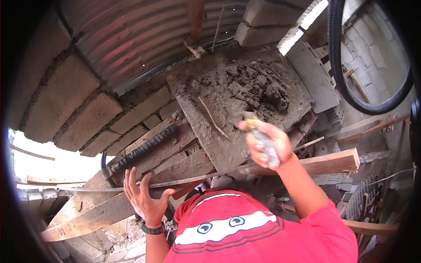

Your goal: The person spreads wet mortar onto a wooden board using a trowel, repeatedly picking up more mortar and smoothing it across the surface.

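Note:
My right hand (272,142) is wrapped round the grey handle of a trowel (265,148), with a yellow collar at its front. The trowel's blade is smeared by motion over a mortar board (206,136). A heap of wet grey mortar (263,85) lies on the far part of the board, and a thin stick (211,116) rests on its left side. My left hand (147,195), a dark band at its wrist, is raised with fingers spread and holds nothing. It is nearest to a thin ribbed metal rod (188,180) that crosses in front of me.
Block walls (66,87) with mortar joints rise at the left, below corrugated metal sheeting (140,35). Wooden beams (324,163) cross near me. A thick black corrugated hose (335,52) loops down at the right. A short black ribbed tube (147,147) lies left of the board.

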`<state>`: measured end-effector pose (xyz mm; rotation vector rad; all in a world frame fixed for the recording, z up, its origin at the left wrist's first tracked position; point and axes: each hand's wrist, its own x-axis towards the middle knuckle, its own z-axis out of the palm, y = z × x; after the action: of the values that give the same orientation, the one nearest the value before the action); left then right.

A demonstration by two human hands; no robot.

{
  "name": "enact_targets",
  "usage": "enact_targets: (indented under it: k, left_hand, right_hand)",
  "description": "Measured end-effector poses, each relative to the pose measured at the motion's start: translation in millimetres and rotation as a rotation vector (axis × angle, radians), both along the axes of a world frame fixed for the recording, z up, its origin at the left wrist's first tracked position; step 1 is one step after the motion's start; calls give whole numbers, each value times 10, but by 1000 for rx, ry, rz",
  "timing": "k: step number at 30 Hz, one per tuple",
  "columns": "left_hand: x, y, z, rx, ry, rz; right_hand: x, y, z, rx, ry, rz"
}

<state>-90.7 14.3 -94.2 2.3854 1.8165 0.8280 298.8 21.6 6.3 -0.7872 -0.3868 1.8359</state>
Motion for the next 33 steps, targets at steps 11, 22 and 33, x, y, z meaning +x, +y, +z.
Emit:
enact_targets:
  k: [11, 22, 33]
  left_hand:
    - [-1, -12, -8, 1, -5, 19]
    - [-45, -17, -22, 11, -35, 15]
    - [-131, -15, -61, 67, -184, 0]
  right_hand:
    - [-861, 1310, -431, -211, 68, 99]
    - [72, 863, -469, -179, 115, -73]
    - [815, 110, -104, -23, 358, -218]
